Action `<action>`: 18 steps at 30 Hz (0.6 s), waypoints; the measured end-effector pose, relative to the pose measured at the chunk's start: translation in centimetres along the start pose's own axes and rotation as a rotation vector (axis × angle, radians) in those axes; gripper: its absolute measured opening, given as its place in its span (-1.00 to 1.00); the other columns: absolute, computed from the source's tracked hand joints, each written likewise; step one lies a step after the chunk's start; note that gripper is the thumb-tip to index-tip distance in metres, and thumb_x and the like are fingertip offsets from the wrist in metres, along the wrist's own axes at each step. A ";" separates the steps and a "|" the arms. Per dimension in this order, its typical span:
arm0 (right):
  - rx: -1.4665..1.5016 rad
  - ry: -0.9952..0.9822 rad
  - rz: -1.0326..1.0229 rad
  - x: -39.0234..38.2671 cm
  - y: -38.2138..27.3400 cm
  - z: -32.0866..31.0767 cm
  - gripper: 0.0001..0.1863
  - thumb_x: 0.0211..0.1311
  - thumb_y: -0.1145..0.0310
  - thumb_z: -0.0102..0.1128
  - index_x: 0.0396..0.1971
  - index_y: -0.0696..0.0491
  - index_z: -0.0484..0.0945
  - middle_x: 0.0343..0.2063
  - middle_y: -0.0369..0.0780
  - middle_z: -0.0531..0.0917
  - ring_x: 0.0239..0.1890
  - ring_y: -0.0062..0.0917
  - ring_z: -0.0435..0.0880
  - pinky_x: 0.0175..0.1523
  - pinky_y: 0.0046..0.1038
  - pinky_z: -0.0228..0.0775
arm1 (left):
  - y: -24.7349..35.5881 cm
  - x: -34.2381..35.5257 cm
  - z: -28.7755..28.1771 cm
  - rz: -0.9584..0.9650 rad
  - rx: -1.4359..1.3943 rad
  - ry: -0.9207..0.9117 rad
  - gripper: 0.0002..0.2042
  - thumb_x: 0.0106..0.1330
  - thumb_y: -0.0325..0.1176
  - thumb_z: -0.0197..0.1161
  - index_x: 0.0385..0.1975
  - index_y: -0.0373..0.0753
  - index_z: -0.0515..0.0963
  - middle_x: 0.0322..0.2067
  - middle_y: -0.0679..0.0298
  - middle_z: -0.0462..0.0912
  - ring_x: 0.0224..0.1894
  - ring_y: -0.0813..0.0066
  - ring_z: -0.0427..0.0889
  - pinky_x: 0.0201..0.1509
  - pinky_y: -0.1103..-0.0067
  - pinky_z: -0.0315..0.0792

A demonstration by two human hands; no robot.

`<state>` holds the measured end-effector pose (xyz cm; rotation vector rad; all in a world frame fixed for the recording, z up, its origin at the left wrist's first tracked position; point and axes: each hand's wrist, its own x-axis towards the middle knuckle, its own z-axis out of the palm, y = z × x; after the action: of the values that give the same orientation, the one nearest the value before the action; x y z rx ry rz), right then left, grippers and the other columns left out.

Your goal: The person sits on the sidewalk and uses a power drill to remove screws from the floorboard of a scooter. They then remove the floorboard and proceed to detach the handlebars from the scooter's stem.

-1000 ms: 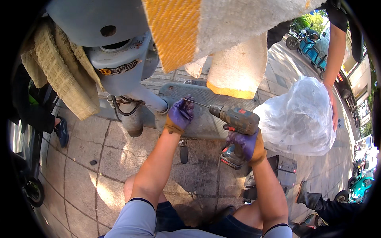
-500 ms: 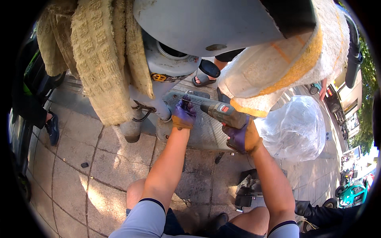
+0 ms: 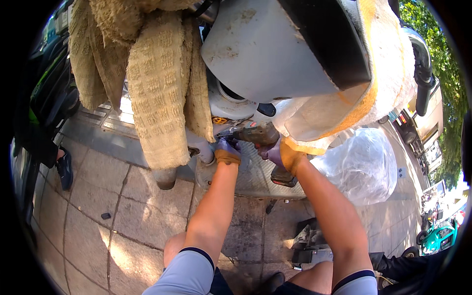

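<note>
— Under the scooter (image 3: pixel 275 54), what are the hands doing?

— The right hand (image 3: pixel 282 156) grips the drill (image 3: pixel 258 133); the left hand (image 3: pixel 227 151) pinches at the bit's tip, against the grey body.

— The risk?

— If the bit slips, it could catch the gloved left fingers. The hanging cloth (image 3: pixel 162 93) is near enough to snag.

A roadside repair spot out in the open: a scooter (image 3: pixel 275 64) draped with burlap cloths (image 3: pixel 162 93) stands on paving slabs (image 3: pixel 88 196), sunlit, with parked vehicles (image 3: pixel 427 128) and trees (image 3: pixel 437 54) along the street beyond.
</note>
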<state>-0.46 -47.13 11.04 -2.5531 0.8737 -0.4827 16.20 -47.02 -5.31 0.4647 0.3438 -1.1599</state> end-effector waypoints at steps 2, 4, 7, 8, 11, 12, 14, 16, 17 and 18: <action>-0.055 0.085 -0.046 1.0 -3.1 1.2 -0.58 0.11 0.26 0.40 -0.01 0.03 0.64 -0.22 -0.21 0.76 -0.10 -0.33 0.71 0.06 -0.32 0.50 | 2.5 2.0 -1.7 0.046 -0.033 -0.076 -0.87 0.45 -0.26 0.11 -0.28 -0.05 0.60 -0.47 0.43 0.62 -0.55 0.56 0.49 -0.56 0.61 0.34; -0.218 0.074 -0.018 0.2 -8.9 -0.1 -0.57 0.12 0.25 0.41 0.01 0.01 0.64 -0.18 -0.20 0.78 -0.06 -0.29 0.72 0.10 -0.30 0.50 | 4.5 2.4 -4.1 0.149 0.046 -0.092 -0.88 0.45 -0.30 0.15 -0.21 -0.09 0.62 -0.38 0.36 0.66 -0.52 0.55 0.54 -0.52 0.59 0.40; -0.270 0.058 0.078 -1.2 -3.5 0.1 -0.61 0.17 0.23 0.38 0.00 -0.02 0.65 -0.15 -0.18 0.78 -0.06 -0.28 0.72 0.09 -0.27 0.50 | -0.1 -0.6 -4.5 0.293 0.296 -0.062 -0.82 0.48 -0.33 0.12 -0.06 -0.20 0.61 -0.22 0.27 0.69 -0.38 0.50 0.65 -0.33 0.54 0.53; -0.232 0.033 0.080 -1.6 -2.6 -0.1 -0.61 0.16 0.23 0.38 0.00 -0.02 0.66 -0.16 -0.18 0.78 -0.06 -0.29 0.72 0.09 -0.27 0.50 | -1.1 -2.0 -4.6 0.349 0.389 -0.033 -0.78 0.48 -0.35 0.11 0.00 -0.24 0.59 -0.17 0.23 0.70 -0.31 0.45 0.68 -0.25 0.50 0.56; -0.129 0.010 0.030 -1.3 -3.0 0.0 -0.63 0.14 0.25 0.38 -0.03 -0.02 0.67 -0.16 -0.17 0.77 -0.07 -0.29 0.72 0.09 -0.28 0.50 | 0.3 -3.1 -5.6 0.770 0.804 -0.011 -0.66 0.45 -0.37 0.13 0.16 -0.30 0.53 -0.03 0.11 0.70 -0.08 0.25 0.71 0.01 0.39 0.57; -0.120 0.032 0.002 -0.9 -3.9 0.4 -0.63 0.13 0.26 0.38 -0.04 -0.01 0.68 -0.16 -0.16 0.77 -0.07 -0.29 0.71 0.09 -0.28 0.50 | 1.8 -2.8 -6.1 0.956 0.967 -0.008 -0.62 0.43 -0.38 0.14 0.21 -0.32 0.51 0.01 0.07 0.70 -0.01 0.17 0.71 0.11 0.36 0.55; -0.154 0.037 0.047 -2.8 -1.5 0.0 -0.64 0.12 0.29 0.38 -0.05 0.00 0.68 -0.17 -0.15 0.77 -0.07 -0.30 0.71 0.08 -0.29 0.49 | 0.0 -5.8 -5.0 0.871 1.419 0.038 -0.55 0.37 -0.37 0.19 0.26 -0.34 0.47 0.11 -0.02 0.65 0.15 0.03 0.62 0.25 0.33 0.48; -0.140 0.046 0.052 -2.9 -1.1 0.0 -0.63 0.10 0.30 0.38 -0.05 0.01 0.67 -0.17 -0.14 0.77 -0.07 -0.30 0.71 0.08 -0.30 0.49 | 0.7 -6.9 -4.4 0.844 1.695 0.090 -0.49 0.33 -0.35 0.23 0.28 -0.36 0.45 0.19 -0.07 0.59 0.26 -0.05 0.54 0.35 0.32 0.41; -0.112 0.046 0.070 -2.9 -1.0 0.1 -0.63 0.10 0.30 0.38 -0.05 0.01 0.67 -0.18 -0.14 0.77 -0.08 -0.30 0.71 0.07 -0.31 0.49 | 1.0 -6.5 -4.4 0.843 1.740 0.112 -0.47 0.33 -0.32 0.24 0.29 -0.36 0.45 0.23 -0.09 0.56 0.29 -0.06 0.51 0.38 0.32 0.39; -0.087 0.044 0.090 -3.1 -0.8 0.1 -0.63 0.09 0.30 0.39 -0.05 0.02 0.67 -0.18 -0.13 0.76 -0.08 -0.30 0.71 0.07 -0.31 0.49 | 1.1 -6.4 -4.3 0.842 1.792 0.123 -0.45 0.31 -0.30 0.26 0.30 -0.35 0.44 0.27 -0.09 0.51 0.33 -0.06 0.47 0.40 0.32 0.37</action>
<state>-2.27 -44.51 10.73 -2.5764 1.0415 -0.4856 14.79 -39.31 -5.67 1.9877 -0.8782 -0.3006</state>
